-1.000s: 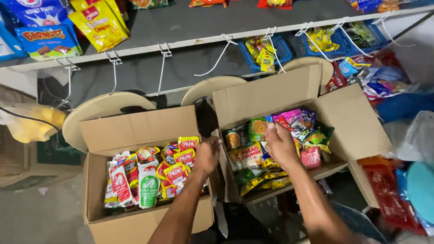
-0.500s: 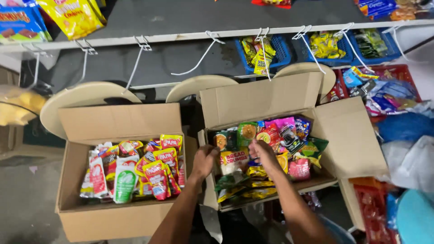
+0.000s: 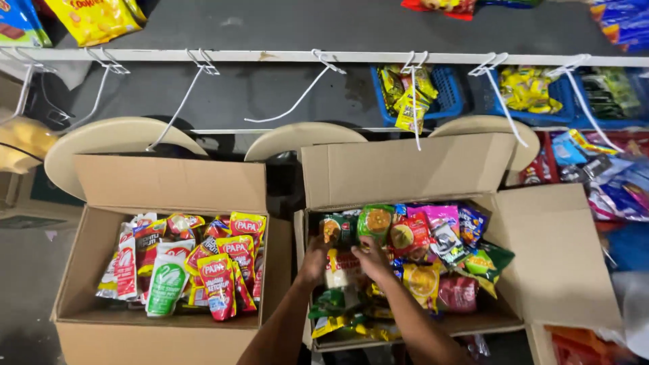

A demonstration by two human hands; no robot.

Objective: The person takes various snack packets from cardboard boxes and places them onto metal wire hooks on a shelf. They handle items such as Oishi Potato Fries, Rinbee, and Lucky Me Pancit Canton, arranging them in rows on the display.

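Note:
Two open cardboard boxes stand side by side. The right box (image 3: 405,169) is full of mixed snack and seasoning packets in green, pink, red and yellow. My left hand (image 3: 314,259) and my right hand (image 3: 370,260) meet at its near left part. Both close around a pale packet with a red band (image 3: 341,269), one hand on each side. The left box (image 3: 169,184) holds red sauce pouches (image 3: 220,284) and a white and green pouch (image 3: 165,287); neither hand touches it.
Above the boxes runs a white shelf rail with wire hooks (image 3: 196,64). Blue baskets (image 3: 443,94) of yellow sachets hang at the right. Round beige seat backs (image 3: 115,135) stand behind the boxes. Loose packets (image 3: 608,182) are piled at the far right.
My left hand moved from the left box's edge into the right box. My right hand slid left and down, and both now grip the pale packet. The view shifted.

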